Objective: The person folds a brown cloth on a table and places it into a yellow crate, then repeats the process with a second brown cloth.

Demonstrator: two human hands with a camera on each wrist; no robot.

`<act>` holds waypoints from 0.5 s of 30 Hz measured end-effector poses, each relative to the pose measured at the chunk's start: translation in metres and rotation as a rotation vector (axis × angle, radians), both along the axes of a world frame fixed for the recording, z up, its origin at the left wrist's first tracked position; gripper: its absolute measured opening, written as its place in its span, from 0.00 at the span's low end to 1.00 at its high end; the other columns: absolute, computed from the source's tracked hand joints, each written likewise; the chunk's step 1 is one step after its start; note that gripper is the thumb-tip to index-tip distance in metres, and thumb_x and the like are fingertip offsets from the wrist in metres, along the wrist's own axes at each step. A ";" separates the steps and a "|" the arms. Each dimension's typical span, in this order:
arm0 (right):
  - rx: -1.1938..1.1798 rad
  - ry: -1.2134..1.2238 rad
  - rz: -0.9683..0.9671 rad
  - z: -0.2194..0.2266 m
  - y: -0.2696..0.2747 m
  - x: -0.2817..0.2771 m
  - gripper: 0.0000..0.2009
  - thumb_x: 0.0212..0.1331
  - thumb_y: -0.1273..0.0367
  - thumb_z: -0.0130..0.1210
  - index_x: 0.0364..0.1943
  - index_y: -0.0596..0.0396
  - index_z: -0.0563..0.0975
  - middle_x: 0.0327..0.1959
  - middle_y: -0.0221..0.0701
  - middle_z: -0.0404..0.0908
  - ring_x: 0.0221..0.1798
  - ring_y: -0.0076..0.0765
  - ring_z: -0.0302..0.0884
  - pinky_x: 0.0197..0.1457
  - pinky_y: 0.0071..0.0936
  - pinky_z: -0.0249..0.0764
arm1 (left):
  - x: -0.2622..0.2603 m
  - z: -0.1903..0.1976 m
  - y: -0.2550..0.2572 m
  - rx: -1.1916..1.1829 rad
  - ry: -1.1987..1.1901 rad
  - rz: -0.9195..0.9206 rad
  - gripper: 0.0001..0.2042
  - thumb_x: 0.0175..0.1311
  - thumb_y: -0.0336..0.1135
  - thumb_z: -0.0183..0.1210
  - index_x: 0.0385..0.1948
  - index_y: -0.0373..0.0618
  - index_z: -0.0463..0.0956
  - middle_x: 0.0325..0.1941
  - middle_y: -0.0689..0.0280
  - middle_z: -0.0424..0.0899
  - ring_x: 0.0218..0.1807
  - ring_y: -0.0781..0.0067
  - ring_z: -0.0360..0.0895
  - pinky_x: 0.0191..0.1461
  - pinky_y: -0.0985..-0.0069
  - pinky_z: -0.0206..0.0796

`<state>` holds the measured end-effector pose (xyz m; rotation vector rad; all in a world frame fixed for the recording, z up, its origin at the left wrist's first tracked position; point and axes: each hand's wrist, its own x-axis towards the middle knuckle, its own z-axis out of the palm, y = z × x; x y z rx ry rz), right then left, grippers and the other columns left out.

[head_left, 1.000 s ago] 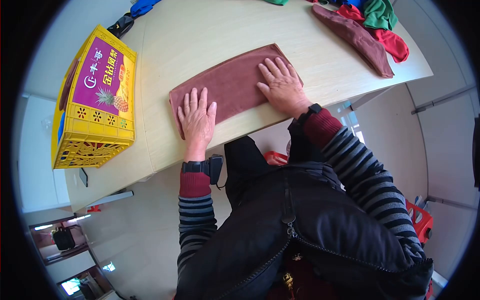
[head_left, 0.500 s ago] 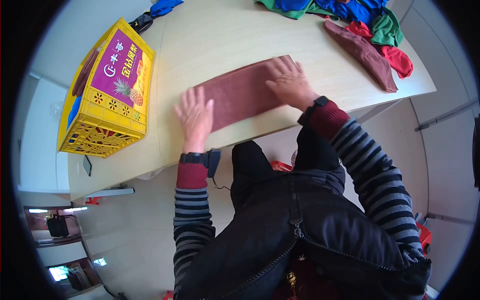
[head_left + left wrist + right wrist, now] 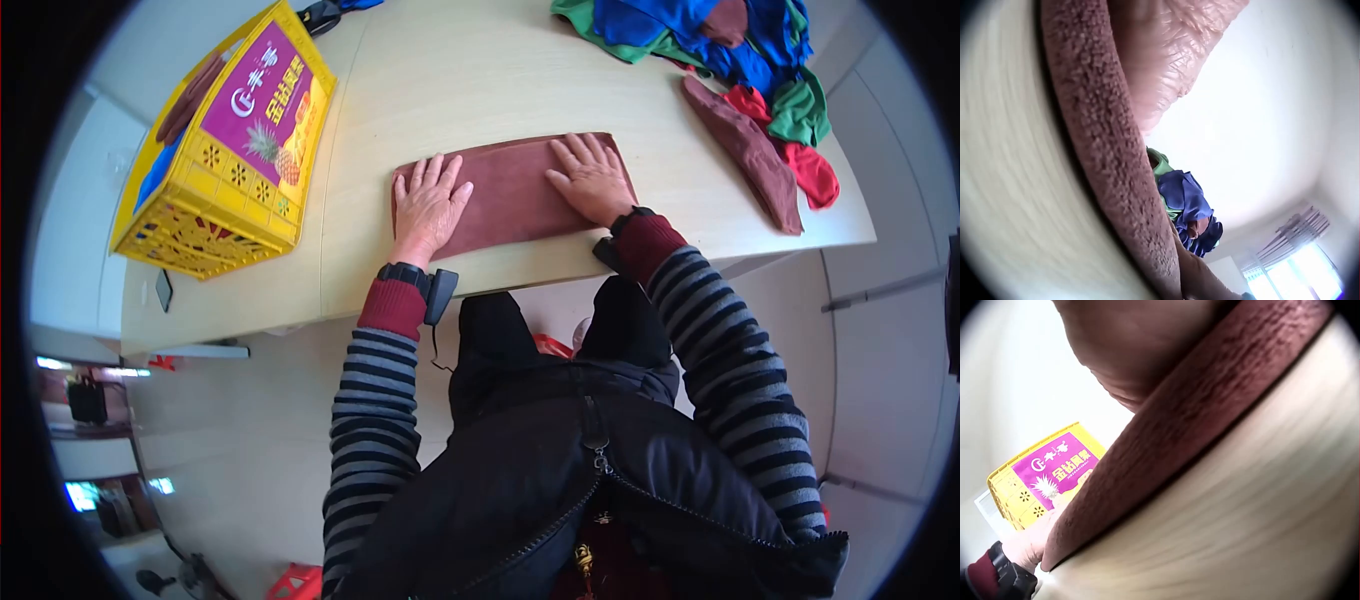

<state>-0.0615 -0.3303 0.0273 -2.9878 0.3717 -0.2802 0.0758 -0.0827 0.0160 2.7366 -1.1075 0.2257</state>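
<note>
A folded brown towel (image 3: 510, 195) lies as a flat rectangle near the table's front edge. My left hand (image 3: 428, 212) rests palm down on its left end, with the fingers straight and slightly spread. On the right end lies my right hand (image 3: 596, 182), also flat with extended fingers. In the left wrist view the towel's thick folded edge (image 3: 1110, 144) runs beneath the palm. The right wrist view shows the same fuzzy front fold (image 3: 1166, 431) under the other palm.
To the left stands a yellow plastic crate (image 3: 225, 200) with cloths inside, and a phone (image 3: 164, 290) lies by it. At the back right is a heap of blue, green and red cloths (image 3: 740, 50). Beside the heap lies another brown cloth (image 3: 745, 155).
Half a second ago both hands were blurred at the towel's ends; now they lie still and flat on it. The head view has shifted, and the towel sits squarer to the table edge.
</note>
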 end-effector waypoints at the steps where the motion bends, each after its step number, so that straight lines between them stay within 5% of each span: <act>1: -0.007 0.004 -0.027 0.000 -0.005 -0.001 0.32 0.73 0.46 0.40 0.76 0.42 0.60 0.80 0.35 0.54 0.83 0.46 0.44 0.81 0.54 0.45 | 0.004 -0.003 0.005 -0.008 -0.014 0.034 0.29 0.76 0.58 0.41 0.75 0.60 0.60 0.80 0.62 0.57 0.82 0.56 0.49 0.81 0.45 0.37; 6: 0.025 0.046 -0.084 -0.001 -0.022 -0.016 0.32 0.73 0.45 0.39 0.77 0.41 0.58 0.80 0.35 0.53 0.82 0.48 0.44 0.80 0.54 0.46 | 0.012 -0.004 0.026 -0.031 0.053 0.207 0.31 0.76 0.60 0.39 0.75 0.58 0.58 0.80 0.60 0.58 0.81 0.54 0.49 0.80 0.46 0.39; 10: 0.029 0.005 -0.139 -0.007 -0.040 -0.028 0.33 0.72 0.45 0.39 0.76 0.42 0.58 0.80 0.32 0.54 0.82 0.48 0.46 0.80 0.55 0.46 | 0.007 0.002 0.039 -0.152 -0.011 0.335 0.30 0.74 0.59 0.45 0.70 0.50 0.65 0.78 0.55 0.60 0.79 0.53 0.53 0.77 0.46 0.46; 15: -0.030 0.063 -0.184 0.007 -0.037 -0.038 0.32 0.73 0.47 0.40 0.76 0.43 0.58 0.80 0.33 0.54 0.82 0.49 0.46 0.80 0.57 0.46 | -0.019 0.035 0.041 -0.099 0.168 0.514 0.28 0.66 0.56 0.59 0.53 0.38 0.76 0.68 0.50 0.72 0.69 0.51 0.68 0.68 0.50 0.61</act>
